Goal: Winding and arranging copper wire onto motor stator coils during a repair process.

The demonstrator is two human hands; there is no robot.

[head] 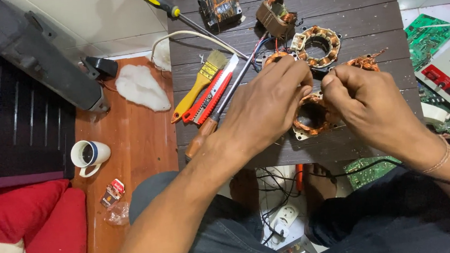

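A ring-shaped motor stator [312, 117] lies flat on the dark slatted wooden table [334, 0], near its front edge, directly between both hands. It is a round metal core wrapped in copper-coloured wire coils, with pale insulation showing at its lower left rim. Its central hole faces straight up toward the camera; being circular, it has no clear long axis.

The left hand [267, 103] covers the stator's left side, fingers curled narrow and pinched together at the top rim. The right hand [362, 99] rests over the right side, fingers likewise bunched tight, thumb pressed to forefinger. What is pinched cannot be told; fine wire would be too small to see.

A second stator [317, 45], with white insulation, lies just behind. A tangle of loose copper wire [364, 62] sits beside the right hand. A red utility knife [212, 92], a yellow-handled brush [199, 85] and a wooden-handled screwdriver [209, 131] lie to the left, all pointing diagonally.
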